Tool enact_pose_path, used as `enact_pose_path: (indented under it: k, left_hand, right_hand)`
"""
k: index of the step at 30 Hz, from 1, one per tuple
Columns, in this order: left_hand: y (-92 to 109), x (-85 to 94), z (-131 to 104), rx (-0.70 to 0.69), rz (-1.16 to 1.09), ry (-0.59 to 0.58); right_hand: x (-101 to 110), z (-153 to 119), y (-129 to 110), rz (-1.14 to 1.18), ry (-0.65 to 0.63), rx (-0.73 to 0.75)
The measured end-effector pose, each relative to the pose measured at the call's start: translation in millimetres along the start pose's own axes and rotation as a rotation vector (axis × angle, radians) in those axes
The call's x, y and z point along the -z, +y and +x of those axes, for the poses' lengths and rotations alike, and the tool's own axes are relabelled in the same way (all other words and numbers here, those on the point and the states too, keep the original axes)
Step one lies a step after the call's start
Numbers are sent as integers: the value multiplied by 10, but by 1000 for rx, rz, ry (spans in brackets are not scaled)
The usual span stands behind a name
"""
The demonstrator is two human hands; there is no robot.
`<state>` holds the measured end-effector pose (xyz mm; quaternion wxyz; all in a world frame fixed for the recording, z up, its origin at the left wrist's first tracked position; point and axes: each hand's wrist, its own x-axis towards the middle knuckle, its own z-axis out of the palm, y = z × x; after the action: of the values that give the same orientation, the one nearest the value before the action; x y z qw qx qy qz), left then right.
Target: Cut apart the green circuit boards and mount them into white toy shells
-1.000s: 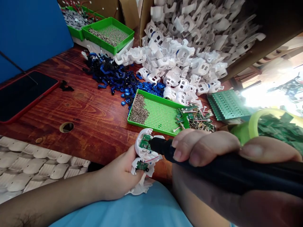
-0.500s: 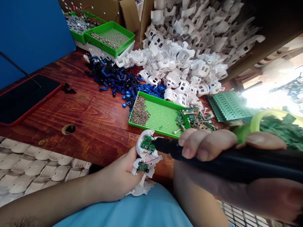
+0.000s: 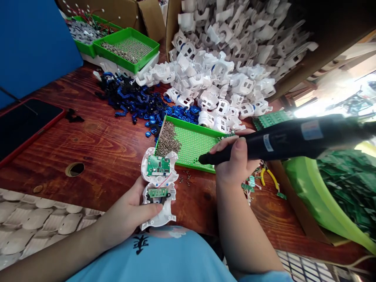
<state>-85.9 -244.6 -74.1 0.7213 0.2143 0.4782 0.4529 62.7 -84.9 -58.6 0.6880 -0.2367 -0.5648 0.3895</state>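
Observation:
My left hand (image 3: 136,209) is closed on a white plastic housing (image 3: 166,215) just above my lap, its inside facing up. A larger green circuit board (image 3: 158,166) sits in the housing's upper part and a smaller one (image 3: 158,192) in the lower part, with a thin red wire between. My right hand (image 3: 237,158) grips a black electric screwdriver (image 3: 282,137), held nearly level. Its tip lies over the near edge of a green perforated tray (image 3: 194,147), apart from the housing. Small screws (image 3: 168,140) are heaped at the tray's left end.
White shells (image 3: 217,74) and blue-and-black parts (image 3: 141,98) are piled behind the tray. Loose screws (image 3: 187,177) lie before it. Yellow-handled pliers (image 3: 269,178) and a lime-green tub (image 3: 317,196) of boards stand right. A phone (image 3: 29,125) lies left, near a table hole (image 3: 75,169).
The screwdriver has come away from the housing and swung toward the tray. My left hand has turned the housing so its inside faces up more fully. The view has shifted slightly.

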Motion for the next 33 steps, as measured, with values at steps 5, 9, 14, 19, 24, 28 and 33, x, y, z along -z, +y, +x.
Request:
enact_pose_path:
  k: [5, 9, 14, 19, 24, 28, 33]
  left_hand:
    - [-15, -2, 45, -4, -11, 27]
    - [-21, 1, 72, 25, 34, 57]
    - [-31, 15, 107, 47, 81, 71]
    - [7, -42, 112, 34, 78, 136]
    - [29, -92, 115, 33, 42, 177]
    - [20, -87, 129, -3, 35, 171]
    - [25, -104, 124, -31, 35, 159]
  right_hand:
    - [42, 6, 13, 0, -2, -1]
    - [74, 3, 26, -19, -10, -23]
    - [73, 9, 18, -9, -12, -39]
    - [59, 10, 3, -46, -2, -61]
    - [61, 8, 6, -41, 1, -88]
    - [47, 13, -3, -40, -2, -91]
    - [43, -15, 25, -17, 2, -66]
